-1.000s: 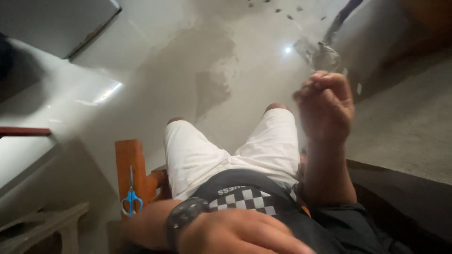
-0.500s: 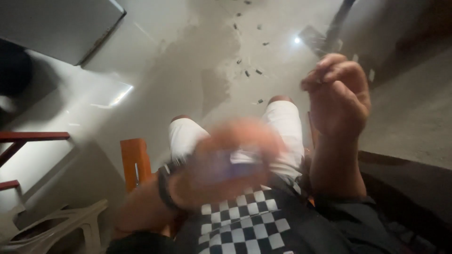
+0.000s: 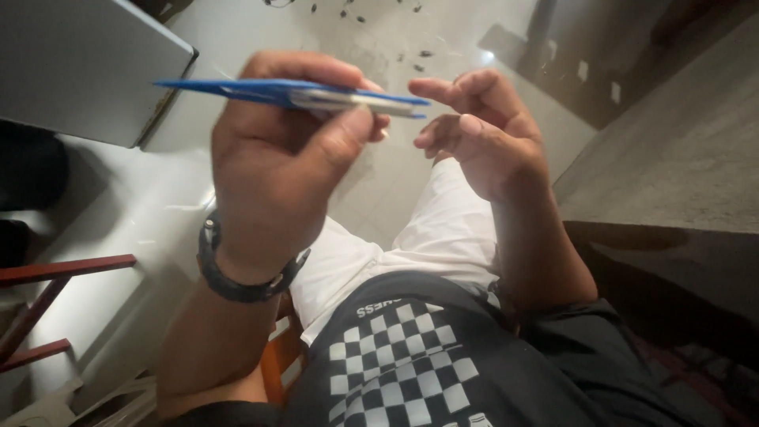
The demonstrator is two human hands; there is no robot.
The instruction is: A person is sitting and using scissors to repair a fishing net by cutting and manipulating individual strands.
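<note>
My left hand (image 3: pixel 277 166) is raised in front of me and grips a flat blue tool with a pale metal strip (image 3: pixel 300 93), held level between thumb and fingers. A black watch (image 3: pixel 237 281) sits on that wrist. My right hand (image 3: pixel 482 134) hovers just to the right of the tool's tip, fingers loosely curled and apart, holding nothing that I can see. Both hands are above my lap, where white shorts (image 3: pixel 443 237) and a dark shirt with a black-and-white checked panel (image 3: pixel 395 364) show.
A grey table corner (image 3: pixel 87 71) is at the upper left. A concrete ledge (image 3: pixel 680 158) runs along the right. Small dark bits (image 3: pixel 379 16) lie scattered on the pale floor. Red-brown rails (image 3: pixel 47 273) and an orange wooden seat edge (image 3: pixel 273 364) are at the lower left.
My left hand has risen from my lap to face height, now holding the blue tool. The right hand has come closer to it. The view has tilted.
</note>
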